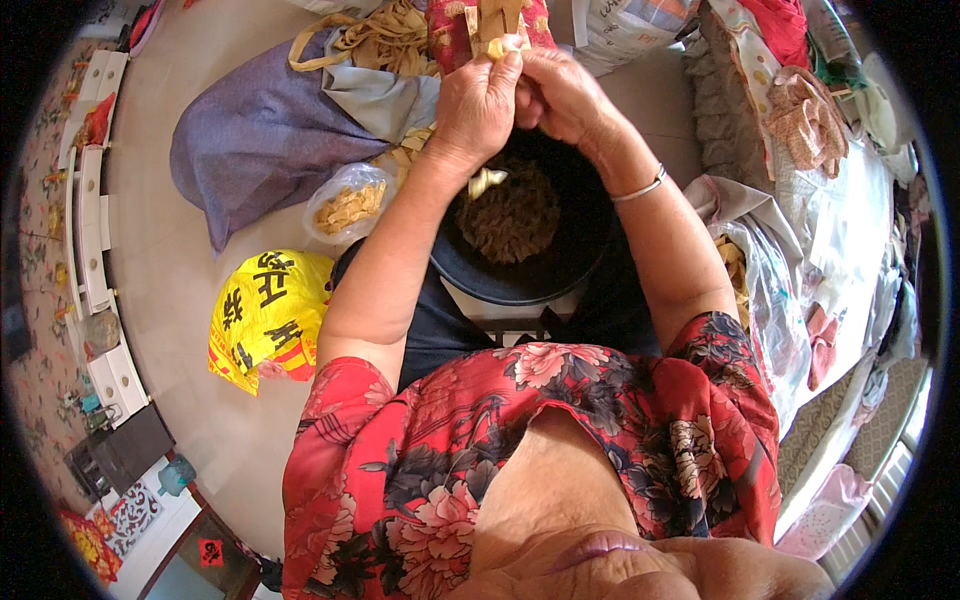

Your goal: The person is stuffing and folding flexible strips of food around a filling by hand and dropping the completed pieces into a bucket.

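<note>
The left hand (478,108) and right hand (568,92) meet at the top of the view, arms stretched forward, just beyond the far rim of a dark tub (505,292). The left hand is nearly closed, its thumb laid straight along the top and its fingers curled beneath, pinching a small pale yellow piece (495,48). That piece sits right at the left thumb's tip, on the side away from the body, between the two hands and in front of a brown board (499,16). The right hand is curled against the left, its fingers bent inward and touching it or nearly so; its fingertips are partly hidden, so whether it also grips the piece I cannot tell. A bracelet (640,186) circles the right wrist. The board lies over a red patterned cloth (447,22). Nearer the body, below the hands, the tub sits between the legs with a brown clump (510,215) inside; a cream knot (487,182) shows at the clump's left, close beside the left forearm. Well to the left are a blue-grey bag (265,145) with tan strips (390,38) at its mouth, a clear bag (322,222) of tan pieces (352,207), and a yellow bag (262,318) on the floor (165,330).
</note>
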A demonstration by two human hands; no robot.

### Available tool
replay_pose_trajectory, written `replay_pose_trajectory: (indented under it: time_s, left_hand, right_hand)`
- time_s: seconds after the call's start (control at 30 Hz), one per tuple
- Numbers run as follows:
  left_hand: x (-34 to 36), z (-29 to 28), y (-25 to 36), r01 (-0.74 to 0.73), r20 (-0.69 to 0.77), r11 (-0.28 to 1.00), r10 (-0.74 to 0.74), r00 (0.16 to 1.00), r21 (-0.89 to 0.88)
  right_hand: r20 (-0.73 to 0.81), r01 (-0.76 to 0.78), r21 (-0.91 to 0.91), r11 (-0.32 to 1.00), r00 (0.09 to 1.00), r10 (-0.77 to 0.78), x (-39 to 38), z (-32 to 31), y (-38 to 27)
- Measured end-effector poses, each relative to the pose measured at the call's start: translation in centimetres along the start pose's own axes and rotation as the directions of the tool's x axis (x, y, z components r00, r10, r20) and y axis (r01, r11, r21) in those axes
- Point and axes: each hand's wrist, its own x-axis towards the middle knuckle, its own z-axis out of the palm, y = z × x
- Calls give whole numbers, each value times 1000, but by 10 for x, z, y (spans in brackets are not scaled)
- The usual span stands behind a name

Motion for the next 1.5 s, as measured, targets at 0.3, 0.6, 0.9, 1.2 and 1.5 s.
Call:
replay_pose_trajectory:
  time_s: [0.3,0.6,0.9,1.2,1.5]
  left_hand:
    - [9,-54,14,-119,-115,38,94,989,-992]
    - [-7,-40,32,-659,-375,695,714,590,288]
    - [-11,-14,21,-299,-192,927,258,947,-227]
    - [-7,-20,24,-540,-199,779,612,765,320]
    - [-18,-27,32,-127,-94,991,123,988,-35]
  right_hand:
    - [321,183,-353,918,945,-65,-18,9,-1]
    - [301,99,463,881,918,-260,-39,27,-5]
    - [13,485,-577,657,810,-586,-28,20,9]
    - [156,-233,324,917,969,191,-39,12,-6]
    - [41,150,-322,935,989,-144,-42,9,-15]
